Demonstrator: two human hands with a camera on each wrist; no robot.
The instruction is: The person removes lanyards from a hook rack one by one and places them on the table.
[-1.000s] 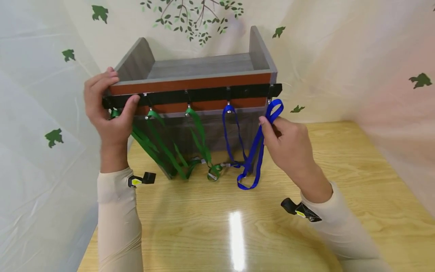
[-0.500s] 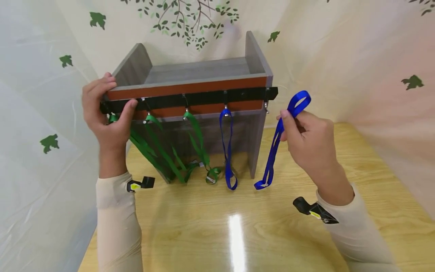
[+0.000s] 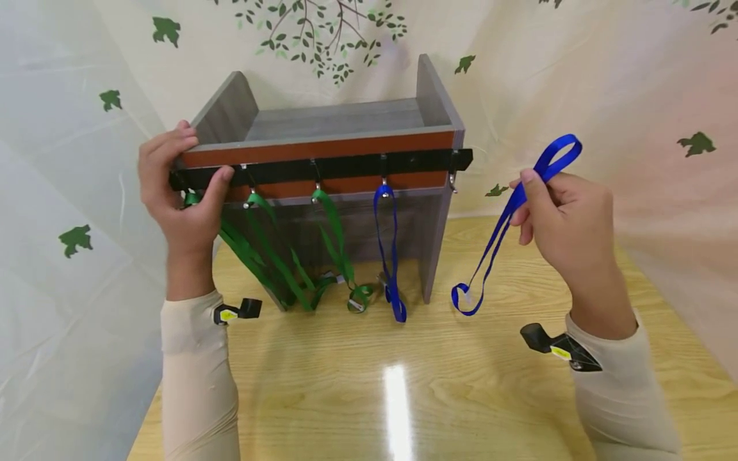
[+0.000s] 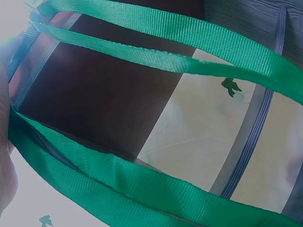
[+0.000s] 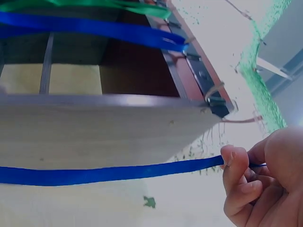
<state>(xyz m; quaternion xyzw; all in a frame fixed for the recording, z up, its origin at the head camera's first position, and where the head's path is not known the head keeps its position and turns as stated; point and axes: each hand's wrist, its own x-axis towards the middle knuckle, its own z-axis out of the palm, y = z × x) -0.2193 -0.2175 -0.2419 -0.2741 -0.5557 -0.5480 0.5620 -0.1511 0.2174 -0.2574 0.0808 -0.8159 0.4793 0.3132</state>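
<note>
My left hand (image 3: 187, 192) grips the left end of the black hook strip (image 3: 346, 165) and the grey wooden rack (image 3: 334, 121), thumb in front, fingers on the top edge. Pinched in my right hand (image 3: 576, 224), right of the rack, is a blue lanyard (image 3: 500, 227), its small loop above the fingers and its lower end hanging. Another blue lanyard (image 3: 377, 221) hangs from a hook. Green lanyards (image 3: 337, 224) hang from hooks further left. The rightmost hook (image 3: 453, 184) holds nothing. Green straps (image 4: 142, 184) cross the left wrist view; the right wrist view shows the pinched blue strap (image 5: 118, 175).
The rack stands on a light wooden table (image 3: 323, 384), which reflects a bright streak of light near the front. Behind and beside it hang pale curtains (image 3: 634, 96) with green leaf prints. The lower ends of the hanging lanyards reach down near the table.
My right hand has moved right, taking the blue lanyard away from the rightmost hook and the rack. The other blue lanyard now hangs straighter. My left hand keeps its grip.
</note>
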